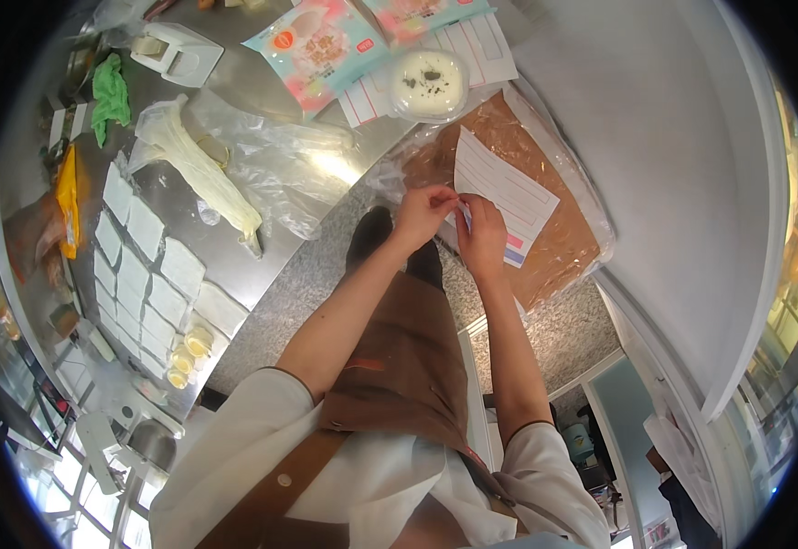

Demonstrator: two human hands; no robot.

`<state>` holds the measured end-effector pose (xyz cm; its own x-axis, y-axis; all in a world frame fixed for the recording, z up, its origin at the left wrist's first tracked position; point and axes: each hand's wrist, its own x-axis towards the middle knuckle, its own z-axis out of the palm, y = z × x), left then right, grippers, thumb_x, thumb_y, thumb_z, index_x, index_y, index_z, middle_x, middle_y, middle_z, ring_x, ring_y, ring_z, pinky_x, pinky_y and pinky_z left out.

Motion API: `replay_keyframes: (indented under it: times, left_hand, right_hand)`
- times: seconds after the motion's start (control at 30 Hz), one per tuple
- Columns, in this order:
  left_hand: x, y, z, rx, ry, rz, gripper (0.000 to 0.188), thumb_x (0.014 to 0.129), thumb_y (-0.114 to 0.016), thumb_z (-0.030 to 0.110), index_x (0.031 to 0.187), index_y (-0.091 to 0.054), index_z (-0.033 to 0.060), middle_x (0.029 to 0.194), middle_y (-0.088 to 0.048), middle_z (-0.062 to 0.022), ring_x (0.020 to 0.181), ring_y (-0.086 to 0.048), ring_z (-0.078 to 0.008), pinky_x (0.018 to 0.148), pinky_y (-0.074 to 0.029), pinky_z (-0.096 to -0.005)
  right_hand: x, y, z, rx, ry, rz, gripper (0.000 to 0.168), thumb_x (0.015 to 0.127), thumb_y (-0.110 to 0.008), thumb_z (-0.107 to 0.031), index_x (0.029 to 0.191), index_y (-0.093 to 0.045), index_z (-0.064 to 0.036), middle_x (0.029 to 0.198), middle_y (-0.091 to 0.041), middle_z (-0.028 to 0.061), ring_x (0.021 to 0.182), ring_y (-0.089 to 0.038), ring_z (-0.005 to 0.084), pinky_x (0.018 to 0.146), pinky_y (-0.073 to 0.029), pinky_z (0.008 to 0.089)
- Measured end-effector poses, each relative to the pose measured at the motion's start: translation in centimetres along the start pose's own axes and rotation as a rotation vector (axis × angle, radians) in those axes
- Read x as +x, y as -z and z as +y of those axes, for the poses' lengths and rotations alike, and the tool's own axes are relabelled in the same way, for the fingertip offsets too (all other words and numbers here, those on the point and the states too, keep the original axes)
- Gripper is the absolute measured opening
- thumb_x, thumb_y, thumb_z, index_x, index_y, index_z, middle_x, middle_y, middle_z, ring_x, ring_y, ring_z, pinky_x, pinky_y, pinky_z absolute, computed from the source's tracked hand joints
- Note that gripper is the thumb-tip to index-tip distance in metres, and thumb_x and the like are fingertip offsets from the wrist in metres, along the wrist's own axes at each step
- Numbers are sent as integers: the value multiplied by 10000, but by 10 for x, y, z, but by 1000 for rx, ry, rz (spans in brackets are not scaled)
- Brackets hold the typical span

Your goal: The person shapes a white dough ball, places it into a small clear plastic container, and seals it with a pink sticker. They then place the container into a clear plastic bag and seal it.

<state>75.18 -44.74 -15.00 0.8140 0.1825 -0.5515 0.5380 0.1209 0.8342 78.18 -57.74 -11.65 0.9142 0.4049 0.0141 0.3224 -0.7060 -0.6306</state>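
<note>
My left hand [426, 216] and my right hand [482, 233] meet at the fingertips, over the near corner of a printed paper sheet [508, 185]. The fingers of both pinch at that corner; whether they grip the paper or some small thing is too fine to tell. The sheet lies over a brown board or box wrapped in clear plastic [563, 240]. Beyond it stands a round clear tub with white contents and dark bits on top [429, 84], beside pastel printed packets [323, 51] and another printed sheet [488, 48].
On the steel table [234, 274] at left lie rows of pale dough pieces [145, 230], small yellow rolls [196, 342], a cream-coloured piping bag [200, 161], crumpled clear plastic [289, 158], a green cloth [109, 96] and a white tape dispenser [183, 55]. A white curved wall edge bounds the right.
</note>
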Motion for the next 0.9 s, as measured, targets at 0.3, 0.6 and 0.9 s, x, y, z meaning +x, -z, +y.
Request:
replay_keyframes:
  times: [0.3,0.6,0.9]
  left_hand:
    - [-1,-12,18,-31,-75,-43,88,846,-633,-33,918,-661,9,793,-673,-35,715,-600,-90,670,-487,-237]
    - [3,-15,25,-25,-102,-62,89,864,-640,-6,942,-683,-13,834,-694,-30,786,-621,-78,738,-497,-232]
    - [5,-16,24,-49,-56,-94,66,860,-644,-12,922,-663,0,834,-669,-17,785,-606,-73,740,-488,-231]
  right_hand:
    - [13,30,3,-131,130,-6,98,804,-682,-78,885,-627,-67,760,-638,101,694,-616,302,614,-486,404]
    - [12,28,5,-61,-120,73,75,809,-674,-105,854,-622,-74,761,-641,95,673,-622,299,600,-484,393]
    - [4,26,1,-22,-114,122,117,786,-710,-102,877,-639,-81,794,-662,101,725,-648,290,630,-506,389]
